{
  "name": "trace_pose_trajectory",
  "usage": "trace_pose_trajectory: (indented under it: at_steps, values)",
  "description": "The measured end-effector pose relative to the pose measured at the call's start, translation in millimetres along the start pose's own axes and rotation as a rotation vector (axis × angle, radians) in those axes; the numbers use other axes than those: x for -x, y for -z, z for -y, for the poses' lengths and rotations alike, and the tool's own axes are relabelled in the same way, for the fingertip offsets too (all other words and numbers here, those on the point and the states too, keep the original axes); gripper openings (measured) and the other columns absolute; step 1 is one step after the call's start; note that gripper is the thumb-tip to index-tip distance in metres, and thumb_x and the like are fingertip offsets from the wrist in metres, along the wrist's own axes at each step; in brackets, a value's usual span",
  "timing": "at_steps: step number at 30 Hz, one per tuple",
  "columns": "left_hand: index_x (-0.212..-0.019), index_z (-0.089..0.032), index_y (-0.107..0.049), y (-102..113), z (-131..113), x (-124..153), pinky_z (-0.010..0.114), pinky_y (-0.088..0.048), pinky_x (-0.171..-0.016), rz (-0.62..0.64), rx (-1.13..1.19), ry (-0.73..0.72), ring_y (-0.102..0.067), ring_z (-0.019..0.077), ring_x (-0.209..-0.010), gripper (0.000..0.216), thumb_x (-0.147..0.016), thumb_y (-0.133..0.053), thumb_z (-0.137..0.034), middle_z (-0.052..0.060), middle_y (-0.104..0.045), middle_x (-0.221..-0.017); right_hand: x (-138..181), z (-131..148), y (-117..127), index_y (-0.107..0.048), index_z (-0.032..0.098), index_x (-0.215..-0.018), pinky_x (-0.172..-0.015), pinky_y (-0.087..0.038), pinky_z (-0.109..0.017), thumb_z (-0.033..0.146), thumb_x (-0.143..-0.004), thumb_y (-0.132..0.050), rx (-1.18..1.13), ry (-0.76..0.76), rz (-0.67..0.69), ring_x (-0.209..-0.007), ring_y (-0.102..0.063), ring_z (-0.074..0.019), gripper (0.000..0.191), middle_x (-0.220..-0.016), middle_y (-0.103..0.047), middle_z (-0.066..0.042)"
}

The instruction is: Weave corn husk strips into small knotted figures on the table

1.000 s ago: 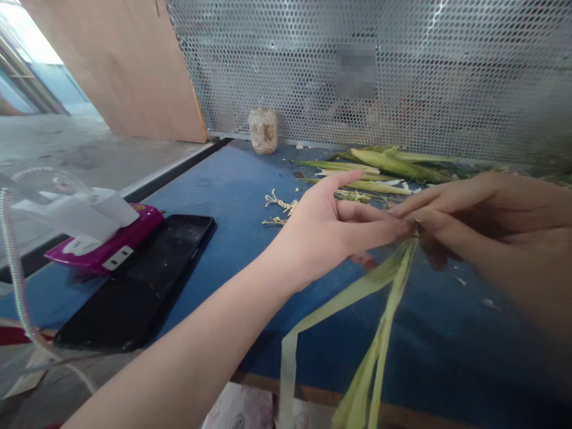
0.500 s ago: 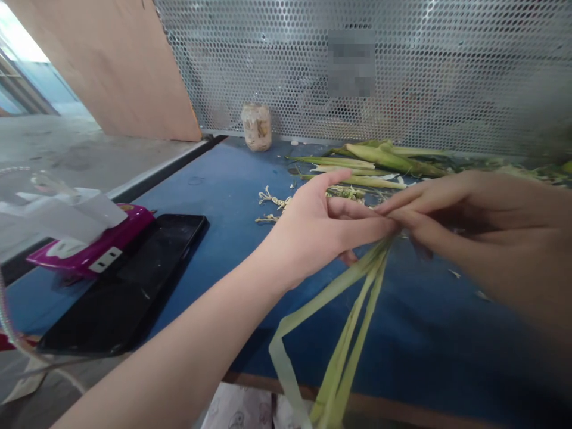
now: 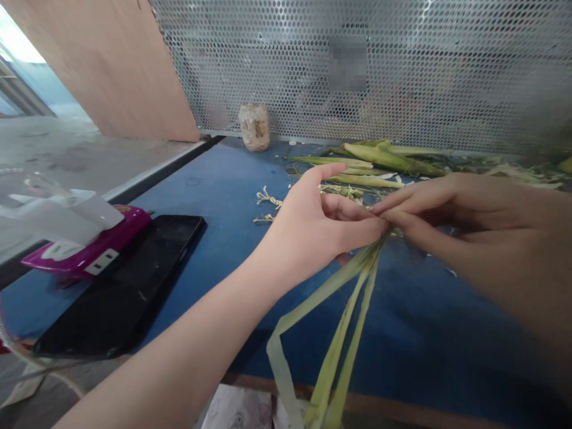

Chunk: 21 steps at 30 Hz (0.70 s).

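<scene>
Several pale green corn husk strips (image 3: 333, 357) hang from my fingertips and trail past the table's front edge. My left hand (image 3: 322, 217) pinches their gathered top between thumb and fingers, the index finger raised. My right hand (image 3: 447, 208) meets it fingertip to fingertip and is closed on the same gathered end, which the fingers mostly cover. Behind my hands lie short braided pieces (image 3: 269, 198) of dry husk on the blue table (image 3: 201, 179). Green corn husks (image 3: 384, 158) are piled farther back.
A black phone (image 3: 125, 286) lies at the left beside a magenta power strip (image 3: 98, 244) with white plugs (image 3: 75, 214). A cloudy jar (image 3: 254, 127) stands at the back, before a perforated metal screen (image 3: 286, 65). A cable (image 3: 44, 369) hangs at the lower left.
Both hands, still together on the strips, appear slightly farther left in view. The whole scene has shifted a little the same way. The hanging strips have spread apart slightly.
</scene>
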<state>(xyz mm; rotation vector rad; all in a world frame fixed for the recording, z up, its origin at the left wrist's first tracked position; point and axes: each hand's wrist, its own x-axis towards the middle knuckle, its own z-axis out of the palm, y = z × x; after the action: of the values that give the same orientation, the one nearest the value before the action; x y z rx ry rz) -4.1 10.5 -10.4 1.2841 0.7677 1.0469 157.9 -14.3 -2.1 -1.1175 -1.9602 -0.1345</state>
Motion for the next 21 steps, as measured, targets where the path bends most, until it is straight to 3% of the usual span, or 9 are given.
trace_pose_trajectory:
  at_steps: [8,15,21]
  values:
    - [-0.118,-0.021,-0.041,1.2,0.7,-0.1,0.015,-0.038,-0.038,-0.048,-0.051,-0.063,-0.053,0.0065,-0.045,0.065,-0.060,-0.067,-0.008,-0.005,-0.059,-0.060,-0.9,-1.8,0.0,-0.064,0.025,-0.068,-0.038,-0.044,-0.019,0.026,-0.075,-0.061,0.055,0.072,0.002,-0.055,-0.063,-0.0101,0.007,-0.074,-0.070,0.007]
    - [-0.118,-0.020,-0.041,2.1,-0.9,-0.4,0.016,-0.039,-0.039,-0.065,-0.078,-0.075,-0.053,0.0065,-0.044,0.065,-0.061,-0.067,-0.008,-0.006,-0.059,-0.059,-0.8,-1.1,-2.8,-0.067,0.029,-0.069,-0.035,-0.041,-0.020,0.031,-0.073,-0.062,0.052,-0.073,-0.022,-0.048,-0.062,-0.0121,0.006,-0.058,-0.065,0.008]
    - [-0.122,-0.019,-0.039,1.5,-5.1,0.9,0.018,-0.040,-0.042,-0.039,-0.117,-0.026,-0.054,0.0073,-0.045,0.068,-0.061,-0.066,-0.008,-0.004,-0.061,-0.060,-1.5,3.5,-2.5,-0.067,0.025,-0.066,-0.034,-0.038,-0.020,0.022,-0.069,-0.067,0.006,-0.102,0.012,-0.044,-0.058,-0.0101,0.004,-0.059,-0.066,0.007]
